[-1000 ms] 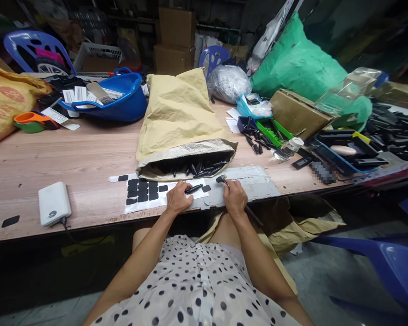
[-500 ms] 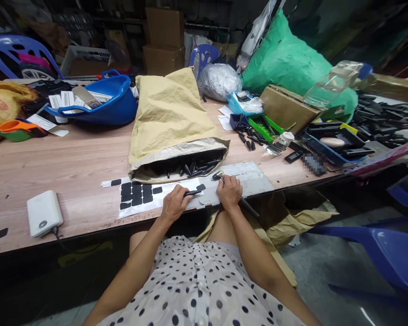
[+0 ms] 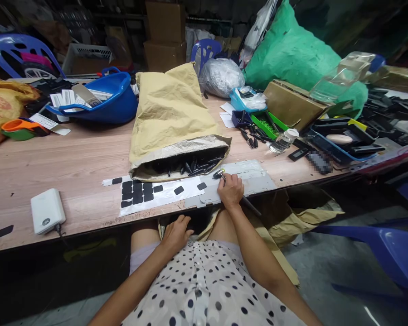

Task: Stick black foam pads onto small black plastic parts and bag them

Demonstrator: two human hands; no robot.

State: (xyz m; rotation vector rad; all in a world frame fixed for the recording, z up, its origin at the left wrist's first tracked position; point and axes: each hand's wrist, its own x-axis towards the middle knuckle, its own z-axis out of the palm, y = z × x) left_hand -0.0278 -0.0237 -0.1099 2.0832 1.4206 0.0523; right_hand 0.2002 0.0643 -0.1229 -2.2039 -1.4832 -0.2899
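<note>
My left hand (image 3: 177,234) is below the table edge, above the dark mouth of a paper sack (image 3: 207,222) between my knees. Its fingers are loosely bent, thumb apart, and nothing shows in them. On the grey board (image 3: 255,174), my right hand (image 3: 231,190) is closed around a dark-handled tool (image 3: 252,206); its small dark head (image 3: 219,174) has a yellow-green mark. Left of it lies a white sheet (image 3: 166,194) with black rounded stickers (image 3: 138,192). Behind, a tan paper sack (image 3: 173,117) lies with its mouth toward me, showing black pen-like pieces (image 3: 193,167).
A white power bank (image 3: 47,210) with a cable sits at left. Further back stands a blue basin (image 3: 105,102) of papers. At right are a green tray (image 3: 268,124), a clear bottle (image 3: 283,141), a brown box (image 3: 290,104), and a blue tray (image 3: 340,140) of black parts.
My left hand held a black pen-like piece over the white sheet. It has dropped below the table edge and the piece is out of sight. My right hand keeps the tool on the board.
</note>
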